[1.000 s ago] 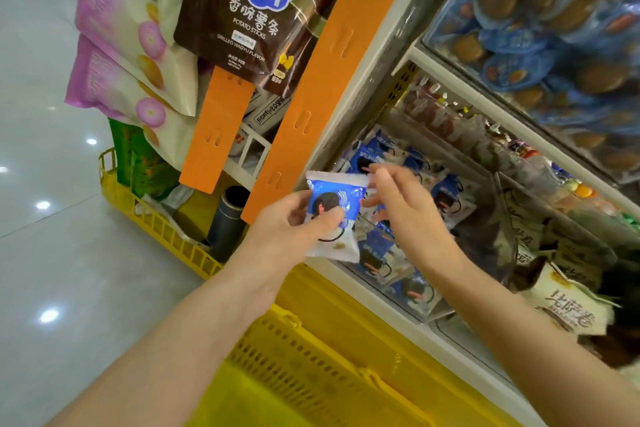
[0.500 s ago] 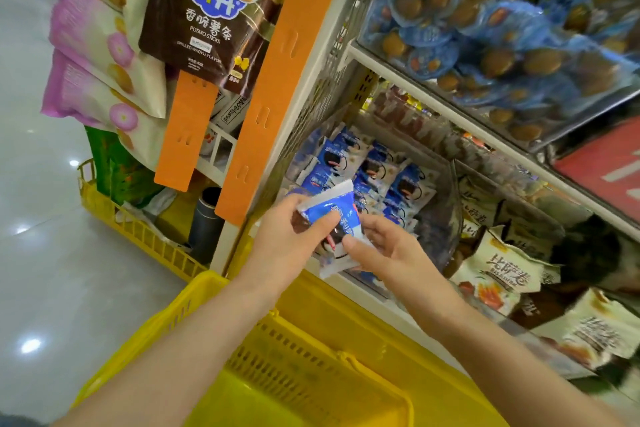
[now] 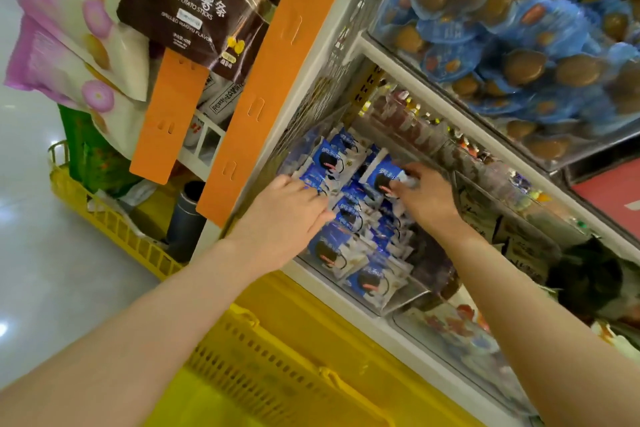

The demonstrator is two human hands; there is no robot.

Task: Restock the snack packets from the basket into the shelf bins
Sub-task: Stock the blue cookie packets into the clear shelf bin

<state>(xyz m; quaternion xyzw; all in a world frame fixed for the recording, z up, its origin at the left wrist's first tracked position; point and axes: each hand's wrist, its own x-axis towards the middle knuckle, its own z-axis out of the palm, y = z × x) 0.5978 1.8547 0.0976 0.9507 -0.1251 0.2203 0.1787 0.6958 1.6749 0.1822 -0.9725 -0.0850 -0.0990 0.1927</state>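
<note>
Left hand (image 3: 287, 210): fingers flat on blue packets (image 3: 349, 215), centre frame, apparently steadying the pile.
Right hand (image 3: 427, 196): pinching one packet (image 3: 379, 174) by its edge, likely slotting it into clear bin (image 3: 401, 302).

Glossy plastic snack packets (image 3: 349, 215) fill a clear, smooth plastic bin (image 3: 401, 302); the yellow basket (image 3: 277, 357) is matt slotted plastic
</note>
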